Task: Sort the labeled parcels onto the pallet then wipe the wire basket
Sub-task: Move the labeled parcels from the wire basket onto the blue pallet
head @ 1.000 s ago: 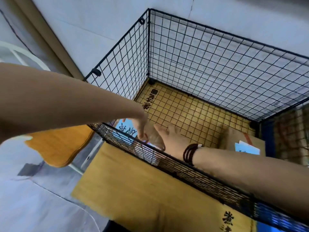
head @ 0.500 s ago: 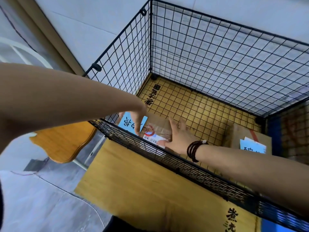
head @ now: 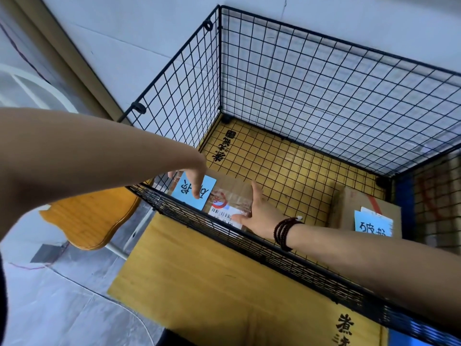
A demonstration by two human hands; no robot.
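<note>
A black wire basket (head: 220, 71) stands on a yellow board (head: 212, 283) with black characters. In its near left corner is a brown cardboard parcel (head: 232, 196) with a blue handwritten label (head: 210, 187) and a white barcode sticker. My left hand (head: 193, 179) grips its left end, thumb down on the blue label. My right hand (head: 260, 213), with dark beads on the wrist, holds its right end, fingers along the side and thumb across the front. A second cardboard parcel (head: 349, 211) with a blue label (head: 373, 224) sits at the basket's right side.
A rounded orange wooden tabletop (head: 92, 218) lies left of the basket, close to its near left corner. A white curved frame (head: 37, 81) is further left. Pale walls stand behind the basket. A blue edge (head: 404, 196) runs outside its right wall.
The parcel has come up and away from the near wire wall, showing more of its label and sticker. My right hand has shifted to its right end.
</note>
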